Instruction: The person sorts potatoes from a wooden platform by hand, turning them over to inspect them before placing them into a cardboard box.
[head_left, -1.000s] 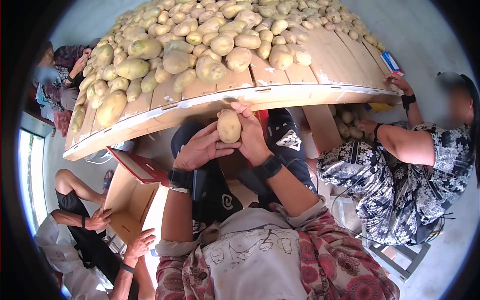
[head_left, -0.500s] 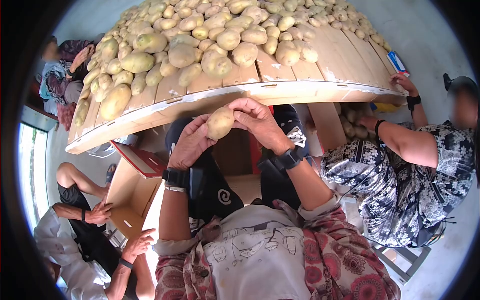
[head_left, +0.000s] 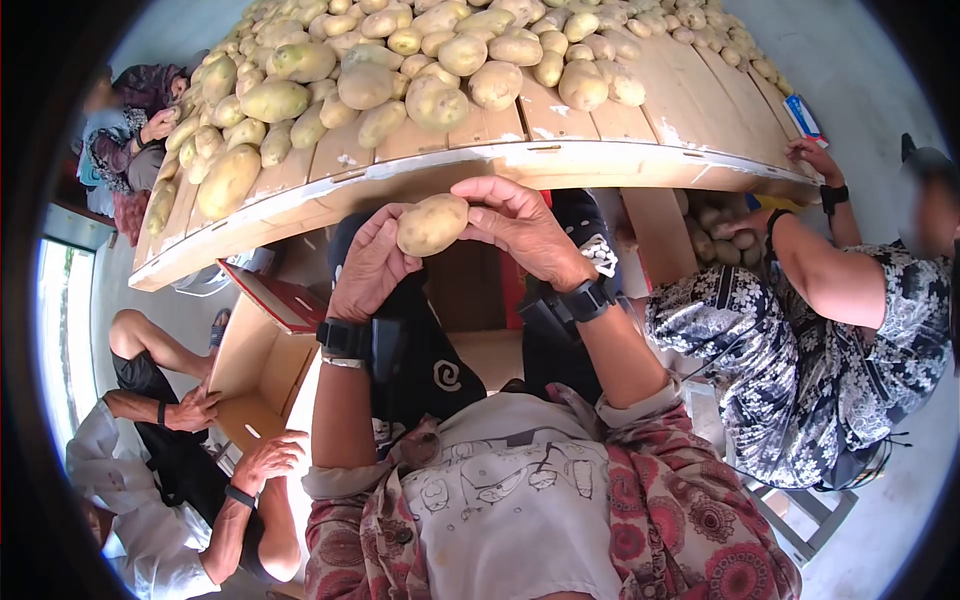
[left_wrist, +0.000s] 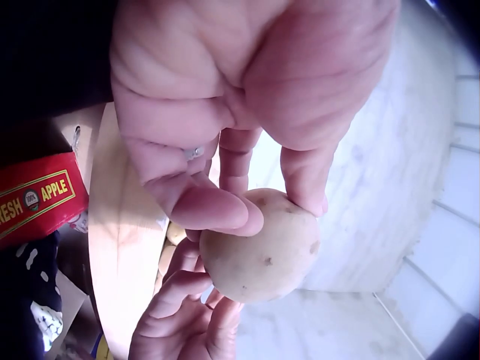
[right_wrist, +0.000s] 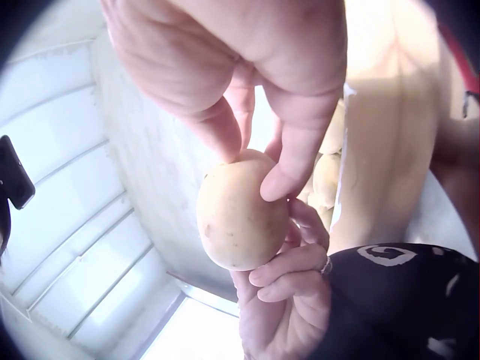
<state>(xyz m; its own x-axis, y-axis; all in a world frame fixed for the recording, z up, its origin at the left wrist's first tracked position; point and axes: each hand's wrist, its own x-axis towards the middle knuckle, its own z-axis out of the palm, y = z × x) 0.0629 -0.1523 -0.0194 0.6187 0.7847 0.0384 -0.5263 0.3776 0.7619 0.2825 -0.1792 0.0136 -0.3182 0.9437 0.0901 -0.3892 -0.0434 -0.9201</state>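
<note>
One pale yellow potato (head_left: 432, 225) is held between both hands, in front of the table's near edge and over the lap. My left hand (head_left: 372, 262) grips its left end, with the thumb and fingertips on the skin. At the other end, my right hand (head_left: 520, 228) pinches it with thumb and fingers. Small dark spots dot the potato (left_wrist: 262, 259) in the left wrist view. From the right wrist, the potato (right_wrist: 241, 214) shows a smooth side with a few specks, and a ring sits on a finger of the left hand (right_wrist: 289, 300).
Many potatoes (head_left: 435, 103) lie heaped on the slatted table (head_left: 660, 95). At the left, a seated person's hands (head_left: 270, 460) are at an open cardboard box (head_left: 265, 375). A person in a patterned outfit (head_left: 770, 340) sits at the right, beside more potatoes (head_left: 728, 250) under the table.
The potato has turned from upright to lying nearly sideways and moved slightly left. The right hand has shifted to its right end, and both hands have spread apart around it.
</note>
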